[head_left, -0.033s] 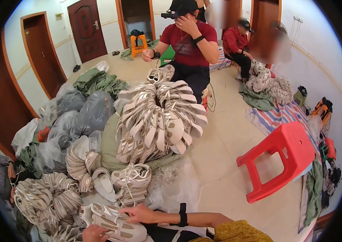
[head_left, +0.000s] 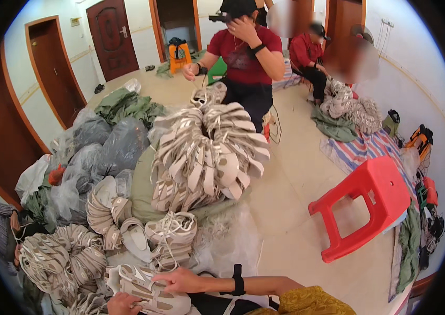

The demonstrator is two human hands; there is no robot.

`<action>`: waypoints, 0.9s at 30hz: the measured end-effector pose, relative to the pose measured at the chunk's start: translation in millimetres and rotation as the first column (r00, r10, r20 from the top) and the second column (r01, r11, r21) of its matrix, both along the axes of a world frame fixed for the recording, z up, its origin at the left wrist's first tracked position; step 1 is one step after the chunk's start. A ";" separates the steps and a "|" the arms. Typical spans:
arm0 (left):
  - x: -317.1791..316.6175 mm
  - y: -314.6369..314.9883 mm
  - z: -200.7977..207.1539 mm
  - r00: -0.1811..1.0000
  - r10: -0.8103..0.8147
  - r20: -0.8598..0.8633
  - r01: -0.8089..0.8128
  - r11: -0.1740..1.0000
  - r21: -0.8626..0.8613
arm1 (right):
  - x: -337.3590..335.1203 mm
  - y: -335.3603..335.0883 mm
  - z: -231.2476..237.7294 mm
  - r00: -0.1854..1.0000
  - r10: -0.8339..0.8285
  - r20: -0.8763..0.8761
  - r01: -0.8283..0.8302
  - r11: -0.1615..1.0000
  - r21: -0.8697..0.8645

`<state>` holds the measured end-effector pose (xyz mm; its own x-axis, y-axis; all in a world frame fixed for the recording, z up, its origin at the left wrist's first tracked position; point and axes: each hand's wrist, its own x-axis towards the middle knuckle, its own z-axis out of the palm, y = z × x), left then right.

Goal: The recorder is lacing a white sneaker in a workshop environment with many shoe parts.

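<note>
A beige and white shoe upper (head_left: 149, 295) lies at the lower edge, in front of my body. My left hand (head_left: 122, 303) is closed on its near left edge. On the upper side my right hand (head_left: 183, 280) has its fingers bent against the white lacing strip; whether a lace is between them is too small to tell. Just beyond stands a short stack of laced uppers (head_left: 172, 236), with a single upper (head_left: 136, 239) beside it. To the left, a bundle of nested uppers (head_left: 62, 257) lies close by.
A large ring of uppers (head_left: 207, 152) rests on green cloth ahead. Behind it sits a person in red (head_left: 243, 52), one hand raised. Plastic bags (head_left: 123, 147) heap at the left. A red stool (head_left: 364, 205) lies tipped at the right. Another person (head_left: 306, 55) sits farther back.
My right hand's fingers have shifted slightly left and down along the upper. My left hand stays at the edge. The person opposite has moved the lower hand a little.
</note>
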<state>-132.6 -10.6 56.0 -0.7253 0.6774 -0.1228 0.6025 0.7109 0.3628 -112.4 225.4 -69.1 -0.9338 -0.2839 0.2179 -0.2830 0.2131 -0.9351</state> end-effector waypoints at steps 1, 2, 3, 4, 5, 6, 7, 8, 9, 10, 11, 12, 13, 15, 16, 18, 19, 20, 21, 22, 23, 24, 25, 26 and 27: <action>0.7 -0.5 0.5 1.000 -0.006 0.004 0.006 1.000 -0.014 | 3.3 -6.1 3.5 1.000 -0.006 0.004 0.006 1.000 -0.014; 0.8 -0.6 0.0 1.000 0.009 0.021 -0.009 1.000 0.008 | 5.2 -13.9 6.1 0.996 0.057 -0.070 -0.052 0.996 0.072; -1.0 1.3 -1.3 0.999 0.027 0.031 -0.028 0.999 0.037 | 2.9 -17.4 12.6 0.981 0.129 -0.145 -0.104 0.980 0.169; 0.0 1.5 -3.4 0.999 0.024 0.028 -0.025 0.999 0.031 | 2.4 -19.9 19.1 0.956 0.205 -0.210 -0.145 0.952 0.269; 2.4 0.8 -6.6 0.999 0.031 0.010 -0.031 0.999 0.018 | 4.5 -18.9 24.9 0.955 0.229 -0.186 -0.190 0.960 0.207; 4.0 -1.3 -8.6 0.999 0.037 -0.005 -0.037 0.999 0.003 | 7.2 -15.7 33.1 0.956 0.226 -0.186 -0.188 0.961 0.202; 2.5 -2.5 -10.3 1.000 0.007 -0.026 -0.006 0.999 0.042 | 9.6 -11.7 40.0 0.968 0.162 -0.191 -0.150 0.986 0.077; -0.1 -4.6 -10.1 1.000 0.005 -0.024 -0.004 0.999 0.038 | 10.0 -10.5 42.5 0.977 0.099 -0.188 -0.109 0.993 -0.047; -1.3 -3.6 -9.6 1.000 -0.005 -0.007 0.006 0.999 0.042 | 10.4 -11.7 39.1 0.978 0.097 -0.184 -0.108 0.993 -0.049; -1.8 -1.7 -8.8 1.000 -0.016 0.010 0.015 0.999 0.046 | 10.5 -15.8 33.3 0.972 0.165 -0.167 -0.150 0.984 0.097; -0.4 1.3 -7.6 1.000 -0.017 0.015 0.016 0.999 0.047 | 12.7 -18.8 28.3 0.963 0.229 -0.141 -0.191 0.952 0.240; -0.8 2.3 -4.3 0.998 0.003 0.066 -0.007 0.998 0.065 | 16.0 -22.2 24.8 0.964 0.226 -0.140 -0.189 0.953 0.238; -1.4 2.6 -2.7 0.993 0.022 0.117 -0.032 0.996 0.083 | 21.4 -24.2 21.1 0.961 0.221 -0.165 -0.187 0.962 0.201; 0.9 0.2 -8.1 0.995 0.039 0.089 -0.047 0.994 0.099 | 30.9 -26.3 14.1 0.953 0.215 -0.213 -0.190 0.973 0.132; 3.5 -0.5 -12.5 0.996 0.059 0.060 -0.066 0.991 0.116 | 32.8 -28.1 10.9 0.953 0.218 -0.211 -0.193 0.972 0.135; 7.4 -1.5 -22.9 0.997 0.074 -0.038 -0.067 0.984 0.167 | 35.2 -32.9 5.5 0.950 0.106 -0.293 -0.121 0.992 -0.033; 9.2 -2.7 -26.5 0.986 0.092 -0.137 -0.061 0.975 0.213 | 36.4 -33.8 3.1 0.951 0.109 -0.289 -0.123 0.992 -0.032; 11.5 -3.7 -28.9 0.987 0.095 -0.132 -0.065 0.975 0.214 | 37.5 -33.8 0.2 0.953 0.096 -0.287 -0.112 0.993 -0.040; 13.4 0.1 -29.8 0.978 0.115 -0.172 -0.074 0.971 0.226 | 37.6 -32.1 -2.5 0.954 0.087 -0.287 -0.103 0.994 -0.043; 14.8 3.1 -30.3 0.968 0.136 -0.212 -0.083 0.968 0.237 | 38.0 -31.8 -5.1 0.954 0.094 -0.284 -0.109 0.993 -0.037; 15.9 4.9 -29.8 0.967 0.143 -0.210 -0.090 0.966 0.243 | 38.9 -32.3 -7.8 0.948 0.086 -0.305 -0.109 0.992 -0.060; 17.8 5.4 -28.1 0.965 0.136 -0.223 -0.081 0.967 0.240 | 39.6 -32.9 -7.7 0.942 0.078 -0.325 -0.112 0.990 -0.086; 18.7 5.8 -26.2 0.963 0.130 -0.237 -0.073 0.969 0.236 | 39.0 -32.9 -7.9 0.943 0.087 -0.322 -0.120 0.989 -0.084; 17.2 6.4 -23.3 0.962 0.139 -0.234 -0.082 0.968 0.238 | 37.3 -32.2 -8.2 0.960 0.091 -0.265 -0.132 0.981 -0.141; 15.1 5.9 -19.1 0.969 0.110 -0.223 -0.053 0.967 0.249 | 36.8 -31.8 -6.4 0.974 0.098 -0.205 -0.139 0.970 -0.199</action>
<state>-117.5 -4.7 36.9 -0.7680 0.6035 0.2144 0.6343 0.6704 0.3850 -75.6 193.6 -75.5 -0.8307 -0.3181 0.4568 -0.4732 -0.0287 -0.8805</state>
